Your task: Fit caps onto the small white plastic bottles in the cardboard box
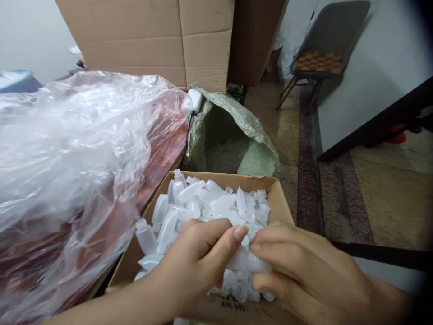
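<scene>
Both hands meet over an open cardboard box (286, 203) filled with small translucent white plastic bottles (167, 228) and small clear caps (262, 212). My left hand (206, 253) is wrapped round a translucent plastic bottle (237, 259), its thumb lying along the top. At the bottle's right end, the fingers of my right hand (304, 262) are closed on a clear cap (259, 262). Whether the cap sits fully on the neck cannot be made out. My left fingers hide much of the bottle.
Clear plastic sheeting (74, 144) covers a reddish wooden surface (164, 149) on the left. Behind the box stands an open green woven sack (260, 131), beside a white power strip (194, 101) with a black cable. Farther off are a large carton (142, 40) and a grey chair (331, 31).
</scene>
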Available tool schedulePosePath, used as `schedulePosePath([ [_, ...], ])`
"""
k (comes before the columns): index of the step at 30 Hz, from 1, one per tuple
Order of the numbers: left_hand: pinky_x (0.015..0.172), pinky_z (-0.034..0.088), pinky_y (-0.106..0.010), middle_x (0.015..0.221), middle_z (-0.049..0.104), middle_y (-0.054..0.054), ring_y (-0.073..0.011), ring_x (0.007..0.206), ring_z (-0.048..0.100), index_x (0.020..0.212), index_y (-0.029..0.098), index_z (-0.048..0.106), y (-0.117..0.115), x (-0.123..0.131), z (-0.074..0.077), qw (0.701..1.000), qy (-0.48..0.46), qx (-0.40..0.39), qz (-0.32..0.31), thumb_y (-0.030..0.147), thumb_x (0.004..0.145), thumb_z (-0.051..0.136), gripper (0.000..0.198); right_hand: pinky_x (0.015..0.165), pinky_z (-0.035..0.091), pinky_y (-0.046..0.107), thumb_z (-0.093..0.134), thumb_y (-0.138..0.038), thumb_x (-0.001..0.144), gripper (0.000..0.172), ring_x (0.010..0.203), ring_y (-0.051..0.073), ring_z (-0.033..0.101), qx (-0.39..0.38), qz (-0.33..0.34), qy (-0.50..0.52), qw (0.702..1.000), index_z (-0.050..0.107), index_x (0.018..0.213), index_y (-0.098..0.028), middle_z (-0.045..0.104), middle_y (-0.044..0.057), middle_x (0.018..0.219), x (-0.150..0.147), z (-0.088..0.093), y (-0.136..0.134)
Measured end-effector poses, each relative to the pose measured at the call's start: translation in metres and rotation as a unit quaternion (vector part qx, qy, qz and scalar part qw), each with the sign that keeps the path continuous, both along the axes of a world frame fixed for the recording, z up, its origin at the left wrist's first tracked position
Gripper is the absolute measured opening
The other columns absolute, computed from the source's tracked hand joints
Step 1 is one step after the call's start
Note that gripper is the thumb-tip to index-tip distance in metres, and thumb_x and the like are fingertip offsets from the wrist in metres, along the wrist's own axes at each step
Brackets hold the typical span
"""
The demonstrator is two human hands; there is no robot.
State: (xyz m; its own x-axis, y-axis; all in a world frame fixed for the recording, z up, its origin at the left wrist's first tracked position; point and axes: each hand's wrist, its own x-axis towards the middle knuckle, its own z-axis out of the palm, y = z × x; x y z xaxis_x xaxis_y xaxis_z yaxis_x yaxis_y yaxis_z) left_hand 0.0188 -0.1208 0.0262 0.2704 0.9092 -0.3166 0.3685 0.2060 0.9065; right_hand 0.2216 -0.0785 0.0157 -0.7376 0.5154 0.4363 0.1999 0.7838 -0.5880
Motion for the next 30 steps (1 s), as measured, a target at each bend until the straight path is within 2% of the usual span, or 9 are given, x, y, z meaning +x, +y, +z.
schedulePosePath([
  [3,0.047,0.025,-0.019,0.050,0.037,0.006,-0.0050,0.046,0.036,0.059,0.017,0.037,0.001,-0.001,0.005,0.976,0.075,0.206,-0.003,0.032,0.097,0.042,0.041,0.047,0.045,0.020,0.037,-0.048,0.101,0.038,0.052,0.010,0.058,-0.134,-0.048,-0.012,0.990,0.057,0.088,-0.019,0.059,-0.003,0.063,-0.002,-0.001,-0.001],
  [5,0.046,0.022,-0.019,0.051,0.031,0.008,-0.0041,0.045,0.031,0.061,0.018,0.032,0.003,-0.002,0.010,0.964,0.083,0.254,0.003,0.025,0.097,0.043,0.039,0.051,0.046,0.023,0.032,-0.050,0.102,0.040,0.052,0.011,0.058,-0.067,-0.044,-0.020,0.997,0.058,0.099,-0.020,0.060,-0.002,0.065,0.000,-0.001,0.001],
  [8,0.044,0.020,-0.020,0.050,0.024,0.008,-0.0038,0.042,0.026,0.060,0.018,0.028,0.007,-0.006,0.017,0.965,0.089,0.245,0.002,0.025,0.098,0.041,0.041,0.062,0.050,0.034,0.038,-0.054,0.098,0.044,0.064,0.020,0.063,0.128,0.012,-0.023,0.991,0.049,0.123,-0.020,0.066,0.003,0.077,0.005,-0.004,0.011],
  [12,0.043,0.021,-0.020,0.048,0.025,0.008,-0.0041,0.042,0.028,0.058,0.018,0.031,0.012,-0.009,0.023,0.976,0.080,0.205,-0.006,0.032,0.099,0.039,0.043,0.059,0.049,0.030,0.037,-0.054,0.099,0.045,0.068,0.018,0.064,0.080,-0.010,-0.114,0.990,0.057,0.114,-0.016,0.067,0.005,0.080,0.007,-0.004,0.024],
  [17,0.043,0.023,-0.020,0.049,0.030,0.007,-0.0054,0.045,0.030,0.057,0.017,0.037,0.017,-0.002,0.018,0.991,0.071,0.115,0.008,0.043,0.099,0.037,0.049,0.074,0.050,0.037,0.049,-0.038,0.097,0.030,0.082,0.024,0.065,0.217,-0.002,-0.045,0.975,0.051,0.111,-0.012,0.067,0.010,0.088,-0.004,0.005,0.014],
  [20,0.044,0.025,-0.020,0.049,0.030,0.007,-0.0050,0.044,0.031,0.058,0.017,0.036,0.014,-0.001,0.015,0.989,0.074,0.126,-0.001,0.040,0.101,0.034,0.049,0.063,0.049,0.033,0.041,-0.026,0.098,0.014,0.067,0.019,0.061,0.095,-0.014,-0.022,0.995,0.050,0.100,-0.016,0.062,0.004,0.075,-0.012,0.006,0.002],
  [23,0.048,0.033,-0.020,0.054,0.038,0.006,-0.0056,0.047,0.038,0.064,0.018,0.042,0.013,-0.006,0.021,0.941,0.133,0.311,-0.004,0.027,0.101,0.039,0.038,0.065,0.049,0.031,0.042,-0.025,0.097,0.013,0.068,0.018,0.062,0.047,-0.020,0.011,0.999,0.047,0.107,-0.019,0.063,0.003,0.076,-0.019,0.007,0.006],
  [27,0.094,0.046,-0.037,0.109,0.061,-0.010,-0.0235,0.108,0.056,0.109,0.018,0.056,0.028,-0.019,0.035,0.761,0.330,0.551,0.088,0.020,0.091,0.058,0.018,0.073,0.051,0.040,0.054,-0.027,0.094,0.038,0.087,0.027,0.065,0.188,-0.215,-0.071,0.956,0.041,0.128,-0.018,0.066,0.015,0.107,-0.025,0.006,0.051],
  [30,0.093,0.048,-0.040,0.115,0.061,-0.012,-0.0257,0.111,0.056,0.116,0.014,0.056,0.046,-0.027,0.029,0.790,0.390,0.473,-0.003,0.019,0.095,0.050,0.023,0.083,0.050,0.048,0.059,-0.032,0.090,0.060,0.112,0.037,0.058,0.168,-0.259,-0.200,0.930,0.035,0.141,-0.011,0.050,0.024,0.135,-0.023,-0.001,0.082],
])
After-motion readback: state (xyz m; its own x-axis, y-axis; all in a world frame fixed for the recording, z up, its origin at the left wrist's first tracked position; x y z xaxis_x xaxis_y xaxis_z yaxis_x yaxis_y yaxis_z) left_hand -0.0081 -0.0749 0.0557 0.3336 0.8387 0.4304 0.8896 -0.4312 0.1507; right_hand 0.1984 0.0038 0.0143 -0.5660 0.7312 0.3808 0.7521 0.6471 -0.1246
